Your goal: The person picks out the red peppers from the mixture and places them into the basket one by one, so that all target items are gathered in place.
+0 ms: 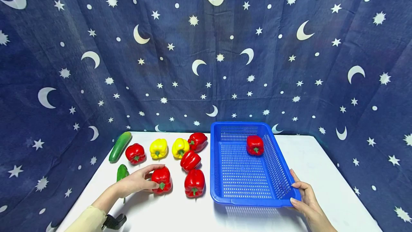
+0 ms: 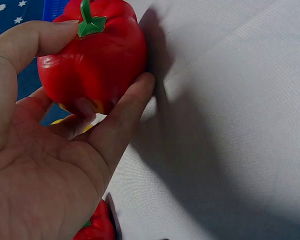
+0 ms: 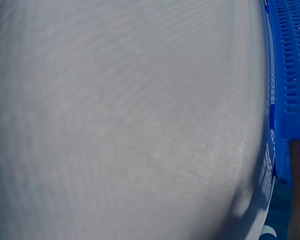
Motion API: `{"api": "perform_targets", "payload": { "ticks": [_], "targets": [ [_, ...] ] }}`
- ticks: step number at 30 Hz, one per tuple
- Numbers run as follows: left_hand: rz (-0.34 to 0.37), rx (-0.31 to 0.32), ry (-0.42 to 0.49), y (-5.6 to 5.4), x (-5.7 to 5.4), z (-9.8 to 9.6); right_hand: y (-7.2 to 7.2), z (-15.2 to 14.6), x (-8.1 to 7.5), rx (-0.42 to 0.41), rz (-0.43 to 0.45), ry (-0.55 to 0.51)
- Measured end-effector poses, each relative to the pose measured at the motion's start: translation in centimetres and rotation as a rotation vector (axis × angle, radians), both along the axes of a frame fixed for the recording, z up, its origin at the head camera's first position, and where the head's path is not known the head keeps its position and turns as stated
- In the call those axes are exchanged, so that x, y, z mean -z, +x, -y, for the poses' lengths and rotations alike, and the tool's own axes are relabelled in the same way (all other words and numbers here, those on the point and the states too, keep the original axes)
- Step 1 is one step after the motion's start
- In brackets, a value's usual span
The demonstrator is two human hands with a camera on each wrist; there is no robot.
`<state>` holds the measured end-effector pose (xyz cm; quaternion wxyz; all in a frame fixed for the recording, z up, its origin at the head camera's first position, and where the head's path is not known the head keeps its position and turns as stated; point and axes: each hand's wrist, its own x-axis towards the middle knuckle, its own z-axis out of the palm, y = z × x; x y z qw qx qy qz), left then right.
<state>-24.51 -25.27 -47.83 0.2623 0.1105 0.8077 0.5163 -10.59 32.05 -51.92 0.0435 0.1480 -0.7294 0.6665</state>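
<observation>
My left hand (image 1: pixel 136 182) holds a red bell pepper (image 1: pixel 162 180) at the front left of the table. In the left wrist view the thumb lies by the green stem of that pepper (image 2: pixel 97 60), and the fingers curl round its far side and underside. On the right, a blue perforated basket (image 1: pixel 213 174) has one red bell pepper (image 1: pixel 255 145) inside, near its back right. My right hand (image 1: pixel 305 198) grips the basket's front right corner, thumb at the rim and fingers along the outer side. The right wrist view catches just one finger (image 3: pixel 299 170) against the blue wall.
Between left hand and basket lie more red bell peppers (image 1: pixel 194 183) and two yellow ones (image 1: pixel 158 148). A cucumber (image 1: pixel 120 147) is at the back left; a smaller green vegetable (image 1: pixel 122 172) is partly behind the left hand. A starry blue curtain (image 1: pixel 180 81) borders the white table (image 1: pixel 180 217).
</observation>
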Motion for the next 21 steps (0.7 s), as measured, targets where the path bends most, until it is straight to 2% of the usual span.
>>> {"api": "perform_targets", "payload": {
  "ticks": [4, 11, 21],
  "targets": [
    [-0.005, 0.008, -0.001, 0.01, 0.02, 0.03, 0.02, 0.07, -0.06, 0.020, 0.014, 0.013],
    [0.001, -0.002, -0.010, -0.03, 0.10, -0.03, -0.06, -0.01, 0.06, -0.016, -0.028, -0.002],
    [0.015, -0.019, -0.009, 0.05, 0.13, -0.09, -0.04, -0.06, 0.03, 0.003, 0.000, 0.026]
  ]
}}
